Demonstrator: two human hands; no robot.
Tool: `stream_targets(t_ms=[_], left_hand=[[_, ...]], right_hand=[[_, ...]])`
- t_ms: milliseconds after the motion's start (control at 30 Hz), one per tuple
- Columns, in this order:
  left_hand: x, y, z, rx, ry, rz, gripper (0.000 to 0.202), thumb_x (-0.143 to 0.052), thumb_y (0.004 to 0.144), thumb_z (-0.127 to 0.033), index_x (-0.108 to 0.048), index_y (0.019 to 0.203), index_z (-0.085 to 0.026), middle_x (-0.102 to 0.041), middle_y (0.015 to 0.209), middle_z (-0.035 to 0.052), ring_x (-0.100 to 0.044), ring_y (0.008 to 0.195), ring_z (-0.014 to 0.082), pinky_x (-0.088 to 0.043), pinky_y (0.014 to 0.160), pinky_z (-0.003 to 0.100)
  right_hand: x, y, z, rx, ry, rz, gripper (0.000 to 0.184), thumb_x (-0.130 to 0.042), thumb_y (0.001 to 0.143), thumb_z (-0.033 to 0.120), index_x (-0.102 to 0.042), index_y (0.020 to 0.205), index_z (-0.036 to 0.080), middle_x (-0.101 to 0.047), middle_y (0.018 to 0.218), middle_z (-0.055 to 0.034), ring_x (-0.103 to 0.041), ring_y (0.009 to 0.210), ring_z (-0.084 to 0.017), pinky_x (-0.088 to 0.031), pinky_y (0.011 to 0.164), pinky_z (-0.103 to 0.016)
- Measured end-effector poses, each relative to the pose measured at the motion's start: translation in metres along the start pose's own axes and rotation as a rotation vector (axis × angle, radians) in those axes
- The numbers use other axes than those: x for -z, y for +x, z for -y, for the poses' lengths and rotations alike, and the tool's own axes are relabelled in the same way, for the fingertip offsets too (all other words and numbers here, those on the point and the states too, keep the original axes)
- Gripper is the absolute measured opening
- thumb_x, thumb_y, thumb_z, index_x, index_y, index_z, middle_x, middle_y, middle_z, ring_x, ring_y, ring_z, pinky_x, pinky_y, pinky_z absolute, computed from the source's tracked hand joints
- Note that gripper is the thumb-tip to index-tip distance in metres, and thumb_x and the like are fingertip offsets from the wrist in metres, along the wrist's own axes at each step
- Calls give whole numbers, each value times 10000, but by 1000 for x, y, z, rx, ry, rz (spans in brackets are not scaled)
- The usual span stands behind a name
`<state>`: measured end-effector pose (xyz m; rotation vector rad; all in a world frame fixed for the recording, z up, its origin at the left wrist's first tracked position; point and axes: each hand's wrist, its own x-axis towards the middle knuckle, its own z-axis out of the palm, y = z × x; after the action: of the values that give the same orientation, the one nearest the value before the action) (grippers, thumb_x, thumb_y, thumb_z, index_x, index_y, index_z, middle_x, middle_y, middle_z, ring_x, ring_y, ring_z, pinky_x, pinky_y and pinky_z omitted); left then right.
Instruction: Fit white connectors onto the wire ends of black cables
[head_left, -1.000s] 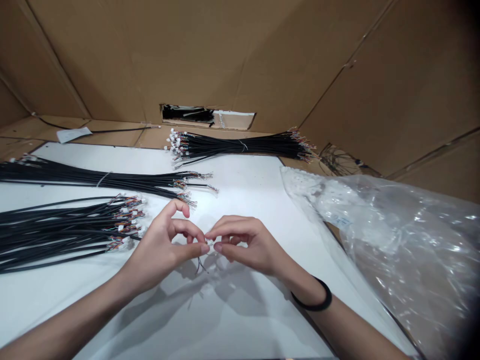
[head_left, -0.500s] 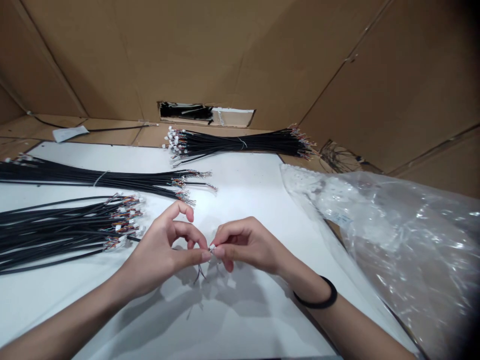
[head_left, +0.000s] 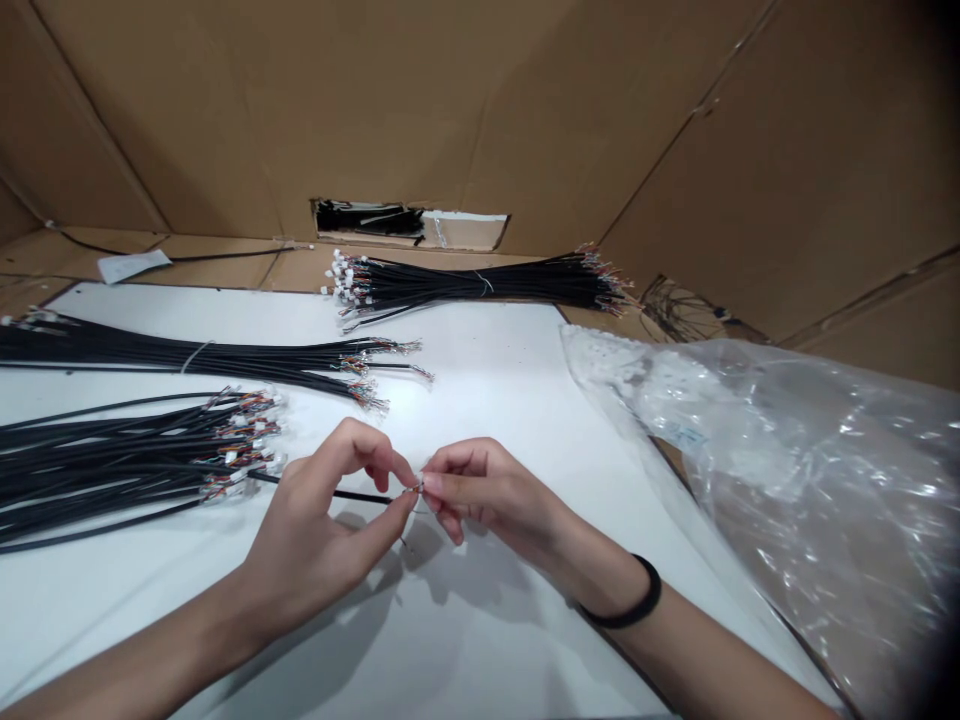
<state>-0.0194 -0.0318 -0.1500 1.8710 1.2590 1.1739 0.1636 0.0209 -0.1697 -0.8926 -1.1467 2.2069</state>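
Note:
A black cable (head_left: 364, 496) runs behind my left hand (head_left: 319, 545) and ends in thin coloured wires (head_left: 411, 490). My left thumb and index finger are pinched at these wires. Directly beside them, my right hand (head_left: 491, 495) pinches a small white connector (head_left: 421, 482) at the wire ends, mostly covered by the fingertips. Both hands are just above the white table (head_left: 480, 400), fingertips nearly touching. One loose wire end (head_left: 406, 546) hangs below the left fingers. Whether the wires sit inside the connector is too small to tell.
At my left lie black cables with white connectors (head_left: 120, 465) and a tied bundle (head_left: 225, 358). Another tied bundle (head_left: 480, 285) lies at the back. Clear plastic sheeting (head_left: 810, 480) covers the right side. Cardboard walls (head_left: 420, 110) enclose the table; a paper slip (head_left: 133, 266) lies back left.
My left index finger has come down into the pinch, and its other fingers have curled in. The black cable end now shows between the left fingers. The right hand still pinches the connector.

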Motion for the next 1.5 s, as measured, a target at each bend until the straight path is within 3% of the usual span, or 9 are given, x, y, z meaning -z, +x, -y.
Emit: stream_targets(t_ms=[267,500,667,900,1033,1500], left_hand=[[-1,-2,2,-94,79,-17,263,-623,785,-59,-497,933,-236,-582,848,-31,-565,760,113,-472,706,267],[0,1,3,-72,46,10,176,-591,861,-106,-492,916,-242,-567,819,-35,-536,727,101,-457,659,240],[0,0,3,20,-51,55,191,-579,880,-139,-428,905,-252,-571,827,-39,-499,711,105,-433,665,251],[5,6,-4,351,-324,139,314,-619,858,-201,-326,949,-270,-646,751,-77,-431,640,103,-381,610,232],[7,9,-6,462,-409,155,365,-646,823,-200,-315,959,-270,-657,730,-75,-399,620,102,-358,573,215],[6,11,-6,559,-401,135,420,-654,745,-147,-306,950,-265,-659,671,-82,-396,594,95,-350,554,200]], right_hand=[[-2,-1,-2,39,24,-16,227,-805,702,311,-697,667,115,-595,569,22,-542,444,-56,-439,430,-166],[-2,-3,-3,90,-27,5,209,-779,748,306,-708,697,115,-597,549,20,-536,445,-52,-418,439,-161],[-4,-3,-2,65,-22,-3,233,-793,725,328,-708,683,115,-590,523,20,-530,440,-60,-414,428,-170],[-5,-1,-2,22,54,-2,255,-823,679,332,-694,663,112,-587,530,24,-516,422,-56,-410,401,-173],[-4,-1,-4,4,74,18,251,-823,678,324,-688,662,113,-598,546,25,-519,405,-54,-410,394,-178],[-5,-1,-3,17,0,7,261,-817,690,323,-675,650,107,-601,536,26,-525,403,-54,-407,408,-180]])
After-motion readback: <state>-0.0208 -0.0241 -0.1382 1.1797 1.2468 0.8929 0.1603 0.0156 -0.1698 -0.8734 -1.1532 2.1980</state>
